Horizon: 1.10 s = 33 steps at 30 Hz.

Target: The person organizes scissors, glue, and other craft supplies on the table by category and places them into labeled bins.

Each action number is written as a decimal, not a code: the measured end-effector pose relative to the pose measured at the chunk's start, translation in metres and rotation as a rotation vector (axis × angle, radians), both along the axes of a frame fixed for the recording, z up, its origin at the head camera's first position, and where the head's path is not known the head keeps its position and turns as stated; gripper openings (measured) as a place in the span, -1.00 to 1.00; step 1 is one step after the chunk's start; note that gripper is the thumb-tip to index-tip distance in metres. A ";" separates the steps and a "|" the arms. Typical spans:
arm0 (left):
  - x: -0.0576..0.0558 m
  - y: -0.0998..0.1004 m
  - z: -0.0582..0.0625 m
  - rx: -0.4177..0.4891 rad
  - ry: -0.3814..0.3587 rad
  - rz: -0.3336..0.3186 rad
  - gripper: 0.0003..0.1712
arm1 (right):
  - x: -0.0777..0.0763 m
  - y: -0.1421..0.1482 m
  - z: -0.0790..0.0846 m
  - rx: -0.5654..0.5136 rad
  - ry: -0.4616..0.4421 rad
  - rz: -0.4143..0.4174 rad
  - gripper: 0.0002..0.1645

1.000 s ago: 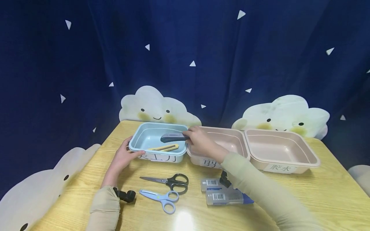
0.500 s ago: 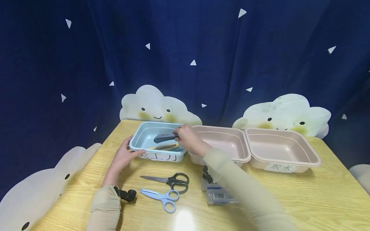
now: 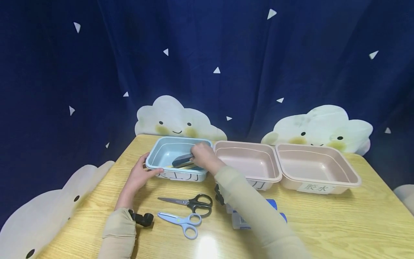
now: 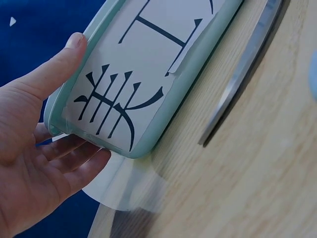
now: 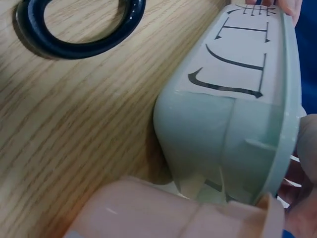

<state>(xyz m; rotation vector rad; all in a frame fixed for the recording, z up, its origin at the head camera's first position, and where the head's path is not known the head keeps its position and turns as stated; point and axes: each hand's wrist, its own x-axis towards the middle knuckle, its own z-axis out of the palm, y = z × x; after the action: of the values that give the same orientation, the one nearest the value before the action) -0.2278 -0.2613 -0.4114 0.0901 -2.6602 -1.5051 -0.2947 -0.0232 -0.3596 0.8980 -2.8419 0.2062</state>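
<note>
From here I see the left hand (image 3: 138, 176) gripping the corner of the blue box (image 3: 164, 152) and the right hand (image 3: 203, 156) holding, inside it, the dark knife (image 3: 182, 160), which might clatter onto the yellow knife (image 3: 188, 166) close by if that hold loosens too soon.

A white glare patch (image 3: 207, 247) sits on the table (image 3: 323, 223) low in the head view — both wrist views look dimmer.

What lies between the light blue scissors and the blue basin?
The black-handled scissors lie there, in front of the blue basin, as the head view shows.
</note>
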 end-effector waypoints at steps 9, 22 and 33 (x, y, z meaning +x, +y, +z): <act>-0.002 0.003 -0.001 0.012 0.013 -0.009 0.16 | -0.003 -0.003 -0.006 0.030 -0.113 -0.057 -0.75; -0.003 0.003 -0.002 0.003 0.013 -0.008 0.17 | 0.009 0.005 -0.001 -0.016 -0.087 0.065 -0.77; 0.000 0.002 -0.002 0.013 0.009 -0.008 0.16 | 0.046 0.023 0.012 -0.102 0.016 0.235 -0.80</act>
<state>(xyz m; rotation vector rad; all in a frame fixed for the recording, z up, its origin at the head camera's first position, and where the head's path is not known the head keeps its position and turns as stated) -0.2276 -0.2592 -0.4138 0.0731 -2.6471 -1.5217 -0.2490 0.0001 -0.3473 1.2032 -2.6785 0.3657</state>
